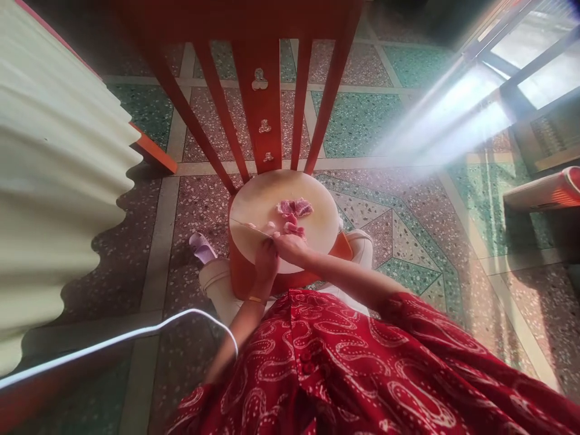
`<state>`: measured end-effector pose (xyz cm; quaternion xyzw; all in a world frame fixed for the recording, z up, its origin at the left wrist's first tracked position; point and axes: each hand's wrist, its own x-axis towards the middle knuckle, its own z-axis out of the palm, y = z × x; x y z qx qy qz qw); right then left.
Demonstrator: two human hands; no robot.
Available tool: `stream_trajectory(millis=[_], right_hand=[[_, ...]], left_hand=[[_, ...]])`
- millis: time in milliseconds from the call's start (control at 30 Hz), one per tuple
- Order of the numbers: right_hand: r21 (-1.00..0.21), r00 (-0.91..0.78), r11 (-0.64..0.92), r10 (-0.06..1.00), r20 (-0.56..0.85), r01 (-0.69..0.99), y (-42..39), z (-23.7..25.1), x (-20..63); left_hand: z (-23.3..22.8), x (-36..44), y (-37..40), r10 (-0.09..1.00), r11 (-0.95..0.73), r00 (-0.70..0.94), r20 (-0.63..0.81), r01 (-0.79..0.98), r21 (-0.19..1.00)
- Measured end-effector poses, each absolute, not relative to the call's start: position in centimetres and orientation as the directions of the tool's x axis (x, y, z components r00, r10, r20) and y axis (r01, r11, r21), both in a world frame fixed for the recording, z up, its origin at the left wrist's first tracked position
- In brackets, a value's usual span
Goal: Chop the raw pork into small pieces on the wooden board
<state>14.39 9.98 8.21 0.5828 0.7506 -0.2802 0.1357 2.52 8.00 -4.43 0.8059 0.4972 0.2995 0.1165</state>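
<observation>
Down to the round board [251, 190] now, resting on the seat of the red chair [240, 272], in between two pale trouser legs [216, 281]. See the left hand [266, 258] and right hand [290, 249] meeting over the near part of the board. Apparently curled in at the fingers, yet impossible to tell either hand's exact hold, or to place the handle of the knife [247, 226] in one or the other. Easier to pick out: a thin blade, running from the meeting point towards the board's left edge. Looking like cutting, judging by that layout.

To do it well, keep fingertips tucked clear of the edge, draw the blade in long, smooth strokes, and stay well away from the wrists. Press the meat flat before each pass; probably soft, slippery and quick to slide. Steady the board too, given such a perch.

Over to the load on that board: carrying a larger piece of meat [302, 208] beyond the hands, just right of centre, with smaller pieces [294, 230] nearer, between that and the right hand. Notice pale bits [270, 226] beside the blade, too small to call as fingertips or fat.
</observation>
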Motion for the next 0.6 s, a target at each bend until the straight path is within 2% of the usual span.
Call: stream_trajectory(millis=[133,233,333,500,600], right_hand=[[-0.232,-0.264,0.158,0.787,-0.557,0.96,7.7,8.0,17.1],[-0.14,-0.199,0.143,0.778,-0.596,0.98,5.4,7.7,20.8],[-0.07,-0.121,0.098,0.808,-0.577,0.993,4.6,7.7,22.5],[-0.153,-0.183,0.122,0.844,-0.505,0.981,4.3,8.6,21.1],[-0.159,-0.189,0.123,0.83,-0.524,0.98,3.4,8.7,20.3]], left_hand=[[-3.8,2.5,7.8,0.875,-0.477,0.323,0.362,0.707,0.522],[-3.5,2.6,7.8,0.877,-0.469,0.287,0.385,0.687,0.555],[-3.3,2.6,7.9,0.879,-0.463,0.276,0.388,0.685,0.562],[-2.7,2.3,7.5,0.876,-0.47,0.273,0.398,0.668,0.576],[-2.7,2.1,7.3,0.88,-0.462,0.275,0.387,0.687,0.561]])
